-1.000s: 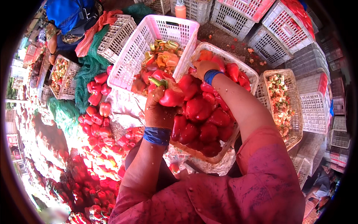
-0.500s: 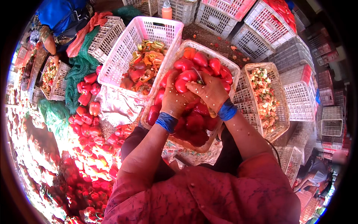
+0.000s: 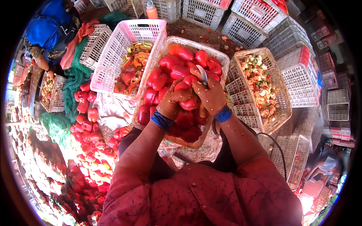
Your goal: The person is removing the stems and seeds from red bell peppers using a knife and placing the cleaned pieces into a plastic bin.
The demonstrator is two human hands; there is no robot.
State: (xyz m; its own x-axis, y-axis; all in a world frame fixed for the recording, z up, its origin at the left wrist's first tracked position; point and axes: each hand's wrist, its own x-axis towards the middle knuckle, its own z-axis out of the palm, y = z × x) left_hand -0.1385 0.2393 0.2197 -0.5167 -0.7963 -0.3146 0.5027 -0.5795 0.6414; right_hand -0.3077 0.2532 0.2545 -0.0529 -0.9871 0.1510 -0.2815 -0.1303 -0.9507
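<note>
My left hand [image 3: 170, 101], in an orange-brown glove with a blue wrist band, is closed around a red bell pepper [image 3: 188, 103]. My right hand [image 3: 211, 96], gloved and banded alike, grips a small knife [image 3: 202, 74] whose curved blade points up and away from me, above the pepper. Pale seeds stick to both gloves. The knife's handle is hidden in my fingers. Both hands are over a pale plastic crate [image 3: 197, 43] full of red bell peppers [image 3: 154, 78], between my knees.
Left stands a white-pink crate [image 3: 109, 56] with cut pepper pieces [image 3: 132, 71]; right, a crate [image 3: 283, 84] of seedy pepper cores [image 3: 260, 83]. Red peppers [image 3: 86, 128] are heaped on the floor. Stacked crates [image 3: 201, 16] and an orange bottle [image 3: 152, 12] stand beyond. Another person's hand [image 3: 50, 74] is far left.
The knife blade, mostly hidden before, now stands up clear of the pepper. My hands have turned and drawn slightly closer to me. The whole view has shifted a little.
</note>
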